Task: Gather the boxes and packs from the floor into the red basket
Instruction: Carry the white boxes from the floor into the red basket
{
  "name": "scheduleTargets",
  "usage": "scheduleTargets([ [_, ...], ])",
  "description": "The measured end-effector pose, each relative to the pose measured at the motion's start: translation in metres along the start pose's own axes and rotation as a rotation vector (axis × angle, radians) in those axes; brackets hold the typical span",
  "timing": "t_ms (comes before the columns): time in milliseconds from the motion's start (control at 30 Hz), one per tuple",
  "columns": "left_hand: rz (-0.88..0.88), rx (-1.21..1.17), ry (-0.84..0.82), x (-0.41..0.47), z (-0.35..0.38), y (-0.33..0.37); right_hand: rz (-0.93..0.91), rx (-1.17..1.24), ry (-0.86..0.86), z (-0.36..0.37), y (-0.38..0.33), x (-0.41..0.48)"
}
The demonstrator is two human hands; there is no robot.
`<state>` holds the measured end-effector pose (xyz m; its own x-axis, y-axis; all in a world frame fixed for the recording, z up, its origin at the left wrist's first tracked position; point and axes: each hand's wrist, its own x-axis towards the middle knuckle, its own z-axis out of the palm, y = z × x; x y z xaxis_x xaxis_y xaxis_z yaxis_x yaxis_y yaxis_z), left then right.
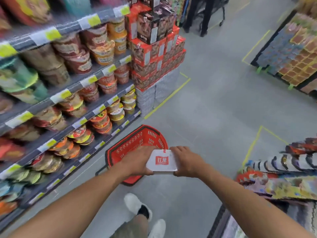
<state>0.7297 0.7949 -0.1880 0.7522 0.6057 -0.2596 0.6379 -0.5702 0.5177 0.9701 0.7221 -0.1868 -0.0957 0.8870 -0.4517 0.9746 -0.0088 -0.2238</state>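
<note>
While both arms are reaching out over a shop aisle, the left hand and right hand are clasping opposite ends of a white box; lowering it level into the red basket, just beyond the left knuckles, looks soundest.

The pack I hold is white, with a red square label bearing white characters. The basket below it is bright red, its walls a lattice of small slots, with a dark rim and handle. The floor is plain pale grey, crossed by thin yellow tape lines. The shelves are dark grey, their edges dotted with white and yellow-green price tags. The noodle bowls on them are red, orange, yellow and green. The stacked boxes are red-orange, with dark brown ones above. My shoes are white.
</note>
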Motion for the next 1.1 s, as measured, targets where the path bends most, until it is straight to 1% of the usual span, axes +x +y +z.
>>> scheduleTargets([
  [200,-0.287,-0.055,0.074,-0.006,-0.017,-0.071,-0.193,-0.111,-0.057,-0.023,-0.038,0.107],
  [367,-0.421,-0.057,0.142,-0.001,-0.015,-0.117,-0.324,-0.159,-0.109,-0.037,-0.058,0.176],
  [500,-0.545,-0.073,0.147,0.007,-0.005,-0.137,-0.412,-0.218,-0.189,-0.036,-0.067,0.221],
  [633,-0.648,-0.056,0.163,0.021,0.016,-0.153,-0.489,-0.278,-0.227,-0.024,-0.064,0.262],
  [767,-0.722,0.017,0.159,0.036,0.047,-0.165,-0.551,-0.311,-0.233,0.005,-0.053,0.294],
  [867,-0.747,0.040,0.157,0.044,0.067,-0.173,-0.600,-0.315,-0.221,0.028,-0.043,0.309],
  [1100,-0.782,0.026,0.150,0.069,0.119,-0.219,-0.609,-0.330,-0.245,0.081,-0.034,0.355],
])
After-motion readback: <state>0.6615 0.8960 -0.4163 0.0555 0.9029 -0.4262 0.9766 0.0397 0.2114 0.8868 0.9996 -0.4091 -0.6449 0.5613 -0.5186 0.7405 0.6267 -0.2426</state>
